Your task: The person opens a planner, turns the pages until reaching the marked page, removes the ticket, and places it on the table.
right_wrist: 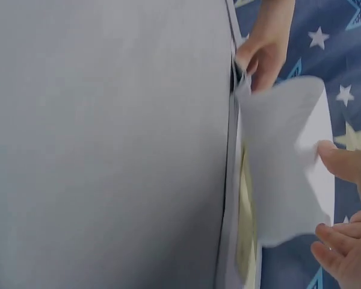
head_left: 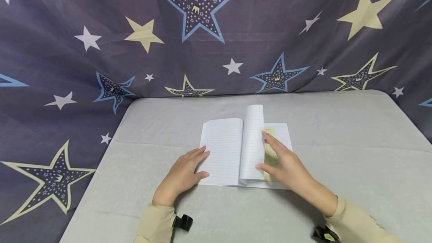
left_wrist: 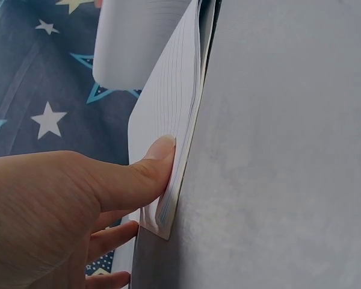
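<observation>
Both hands work a notebook (head_left: 233, 153) on the desk (head_left: 337, 153): left hand (head_left: 183, 173) presses its left page flat, right hand (head_left: 287, 166) lifts a half-turned page (head_left: 253, 141) over a yellow bookmark (head_left: 270, 153).

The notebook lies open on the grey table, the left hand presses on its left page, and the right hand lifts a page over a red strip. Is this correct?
Not quite: the strip under the lifted page is pale yellow, not red, as the head view shows. The rest holds: the notebook lies open on the grey table, the left hand presses on its left page, and the right hand lifts the page.
</observation>
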A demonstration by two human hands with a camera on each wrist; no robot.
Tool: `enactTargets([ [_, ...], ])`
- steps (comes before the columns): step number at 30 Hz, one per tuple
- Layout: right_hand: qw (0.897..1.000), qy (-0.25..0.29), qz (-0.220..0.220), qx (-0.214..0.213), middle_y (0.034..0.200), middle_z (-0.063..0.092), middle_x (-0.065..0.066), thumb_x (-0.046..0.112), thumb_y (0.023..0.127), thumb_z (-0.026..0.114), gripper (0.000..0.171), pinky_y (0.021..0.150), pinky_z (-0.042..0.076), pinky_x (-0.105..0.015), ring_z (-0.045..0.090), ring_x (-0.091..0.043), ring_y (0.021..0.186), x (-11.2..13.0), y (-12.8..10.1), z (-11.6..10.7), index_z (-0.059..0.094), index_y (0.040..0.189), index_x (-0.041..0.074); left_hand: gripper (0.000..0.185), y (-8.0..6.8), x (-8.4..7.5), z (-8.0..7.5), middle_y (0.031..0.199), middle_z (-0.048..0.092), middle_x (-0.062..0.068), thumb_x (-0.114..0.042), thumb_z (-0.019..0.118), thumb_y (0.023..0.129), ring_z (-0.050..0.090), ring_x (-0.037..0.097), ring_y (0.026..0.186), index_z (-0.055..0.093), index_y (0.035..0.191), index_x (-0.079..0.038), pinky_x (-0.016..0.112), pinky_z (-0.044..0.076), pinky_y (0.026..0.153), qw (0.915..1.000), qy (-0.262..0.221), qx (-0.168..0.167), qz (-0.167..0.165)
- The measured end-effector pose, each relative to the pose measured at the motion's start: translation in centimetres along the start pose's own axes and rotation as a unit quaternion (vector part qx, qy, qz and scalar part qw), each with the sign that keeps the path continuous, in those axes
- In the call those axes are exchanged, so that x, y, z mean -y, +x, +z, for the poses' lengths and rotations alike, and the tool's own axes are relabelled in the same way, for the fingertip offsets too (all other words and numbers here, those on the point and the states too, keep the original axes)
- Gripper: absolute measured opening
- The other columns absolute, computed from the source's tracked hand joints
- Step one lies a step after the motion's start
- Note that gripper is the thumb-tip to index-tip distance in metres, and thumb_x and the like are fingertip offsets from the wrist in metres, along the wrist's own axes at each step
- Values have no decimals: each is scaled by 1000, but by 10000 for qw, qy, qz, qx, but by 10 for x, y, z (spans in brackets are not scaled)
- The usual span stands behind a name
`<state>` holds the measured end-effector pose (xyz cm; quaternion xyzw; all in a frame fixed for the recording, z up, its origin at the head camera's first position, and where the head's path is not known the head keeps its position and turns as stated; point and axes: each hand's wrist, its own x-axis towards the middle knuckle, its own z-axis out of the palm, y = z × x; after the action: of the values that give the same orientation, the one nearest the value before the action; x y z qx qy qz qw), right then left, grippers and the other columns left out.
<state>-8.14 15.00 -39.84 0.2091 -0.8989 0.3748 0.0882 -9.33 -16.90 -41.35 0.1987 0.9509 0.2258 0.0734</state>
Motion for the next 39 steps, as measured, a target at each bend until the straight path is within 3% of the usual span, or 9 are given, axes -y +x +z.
enactTargets([
  [11,9964,382,-739,160,161,26,-11,21,77,86,100,114,30,-47,31,-32,144,40,16,33,27,155,1,64,2,-1,-1,154,41,12,-23,76,88,35,35,142,51,144,-4,55,28,114,10000,8,-14,0],
  [17,9881,861,-1253,229,164,11,-18,20,79,85,106,113,34,-45,46,-25,135,56,28,54,16,156,-2,63,2,0,-1,154,41,12,-23,76,88,36,35,141,52,143,-4,57,29,114,10000,70,-33,43],
  [26,9845,255,-656,1609,164,16,-14,39,84,79,99,104,45,-49,54,-22,128,59,19,73,22,157,5,62,0,3,-3,153,42,10,-25,75,89,37,34,141,52,143,-5,57,30,113,10000,59,18,39],
  [32,9814,373,-478,1822,164,16,-13,39,86,77,95,106,43,-50,49,-25,132,58,17,74,24,157,5,55,0,0,-2,152,43,12,-28,69,94,38,36,140,54,142,-5,58,30,113,10000,-45,-37,64],
  [39,9776,350,-532,2004,164,16,-11,39,88,75,91,110,39,-48,38,-27,140,61,18,66,24,157,8,70,2,-13,5,154,40,13,-40,72,89,36,34,141,49,146,-7,56,31,112,9988,445,-44,-210],
])
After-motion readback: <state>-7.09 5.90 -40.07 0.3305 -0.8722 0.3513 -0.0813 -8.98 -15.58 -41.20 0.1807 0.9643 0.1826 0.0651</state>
